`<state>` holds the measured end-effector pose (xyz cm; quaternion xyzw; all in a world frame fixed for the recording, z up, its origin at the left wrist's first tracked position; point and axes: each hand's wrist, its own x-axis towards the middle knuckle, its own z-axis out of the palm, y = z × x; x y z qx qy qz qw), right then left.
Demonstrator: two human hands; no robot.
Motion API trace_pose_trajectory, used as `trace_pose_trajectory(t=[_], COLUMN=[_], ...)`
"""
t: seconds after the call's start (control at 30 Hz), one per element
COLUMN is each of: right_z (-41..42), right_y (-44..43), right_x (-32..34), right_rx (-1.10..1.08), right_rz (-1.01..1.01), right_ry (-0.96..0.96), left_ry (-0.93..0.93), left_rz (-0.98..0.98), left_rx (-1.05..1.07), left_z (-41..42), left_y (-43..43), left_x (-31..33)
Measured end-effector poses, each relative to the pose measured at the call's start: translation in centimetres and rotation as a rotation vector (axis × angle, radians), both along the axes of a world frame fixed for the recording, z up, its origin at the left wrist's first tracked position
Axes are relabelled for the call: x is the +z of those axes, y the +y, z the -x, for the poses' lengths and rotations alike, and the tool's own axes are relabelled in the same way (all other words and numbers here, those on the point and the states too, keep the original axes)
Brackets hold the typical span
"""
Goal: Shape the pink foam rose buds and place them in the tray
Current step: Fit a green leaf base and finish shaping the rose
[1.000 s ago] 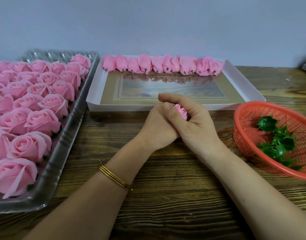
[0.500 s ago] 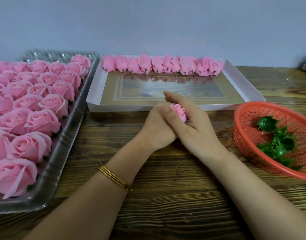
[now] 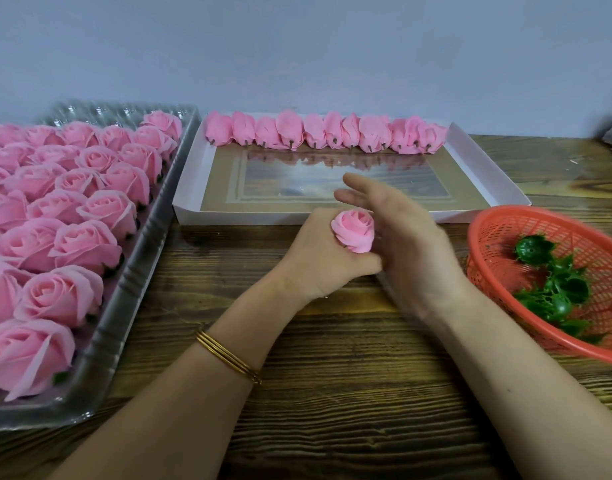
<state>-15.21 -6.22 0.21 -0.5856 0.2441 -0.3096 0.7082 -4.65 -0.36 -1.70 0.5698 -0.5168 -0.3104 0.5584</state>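
Observation:
My left hand (image 3: pixel 318 261) grips a pink foam rose bud (image 3: pixel 354 230) from below, its top pointing up, just in front of the white tray (image 3: pixel 190 188). My right hand (image 3: pixel 401 237) is beside the bud on its right, fingers straight and spread, blurred with motion. Whether it touches the bud I cannot tell. A row of several shaped pink buds (image 3: pixel 325 133) lies along the tray's far edge, stems toward me.
A clear plastic tray (image 3: pixel 124 306) full of open pink foam roses (image 3: pixel 72 244) fills the left. A red mesh basket (image 3: pixel 498 223) with green plastic calyxes (image 3: pixel 553 285) sits at the right on the wooden table (image 3: pixel 332 393).
My right hand was cupped over the bud; now it has opened and drawn off to the right, uncovering the bud held in my left hand.

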Motion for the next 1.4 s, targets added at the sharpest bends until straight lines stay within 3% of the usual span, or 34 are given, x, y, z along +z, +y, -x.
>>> trace_pose_trajectory(t=[0.07,0.17,0.57,0.77,1.17,1.4], right_z=[0.3,0.6,0.1,-0.2,-0.5,-0.4], right_y=[-0.5,-0.8,0.1,0.5,0.4,0.7], right_x=[0.6,1.0,0.9,0.3,-0.6,-0.4], right_rx=[0.026,0.044,0.086,0.077,0.093,0.114], right_rz=[-0.180,-0.243,-0.018,0.232,0.241,0.365], right_ry=[-0.097,-0.160,-0.128,-0.032,-0.008,0.083], left_ry=[0.019,0.018,-0.001,-0.034,-0.026,0.002], left_rz=[-0.022,-0.057,-0.041,-0.044,-0.023,-0.030], left_rx=[0.001,-0.004,-0.038,-0.083,-0.024,-0.035], left_z=[0.0,0.1,0.1,0.3,0.2,0.2], left_y=[0.0,-0.1,0.1,0.4,0.5,0.7], left_x=[-0.1,-0.1,0.2,0.9,0.9,1.0])
